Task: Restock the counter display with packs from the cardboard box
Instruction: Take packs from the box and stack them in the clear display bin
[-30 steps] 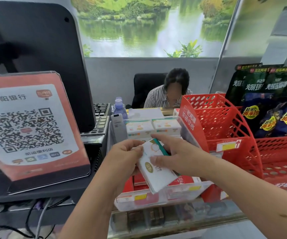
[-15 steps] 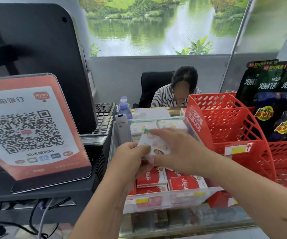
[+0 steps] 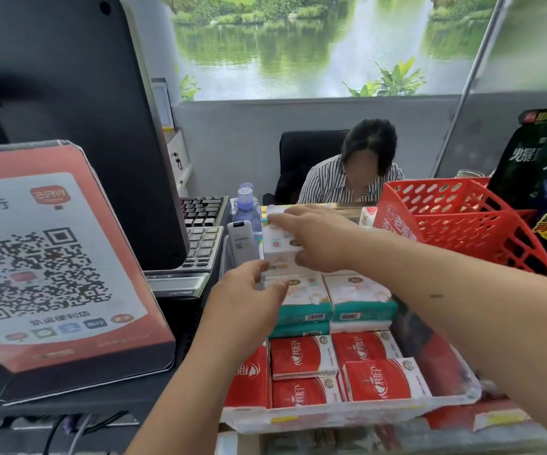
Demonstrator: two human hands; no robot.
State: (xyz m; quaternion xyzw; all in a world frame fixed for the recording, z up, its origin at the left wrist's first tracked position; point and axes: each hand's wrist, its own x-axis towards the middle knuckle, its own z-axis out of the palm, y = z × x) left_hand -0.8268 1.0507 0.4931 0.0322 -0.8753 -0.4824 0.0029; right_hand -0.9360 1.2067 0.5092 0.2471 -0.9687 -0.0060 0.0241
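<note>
Pinching a white rectangular paper pack (image 3: 280, 249) in the right hand (image 3: 319, 239), fingers over its top edge, up at the back row of the clear plastic display tray (image 3: 347, 417). Holding the left hand (image 3: 249, 292) just below, fingers relaxed, gripping nothing, by the white-and-teal packs (image 3: 360, 300). Packed to the front lip with red packs (image 3: 301, 356). Hemmed left by a grey handset (image 3: 241, 244), right by a red mesh basket (image 3: 462, 224), with hardly any side room.
</note>
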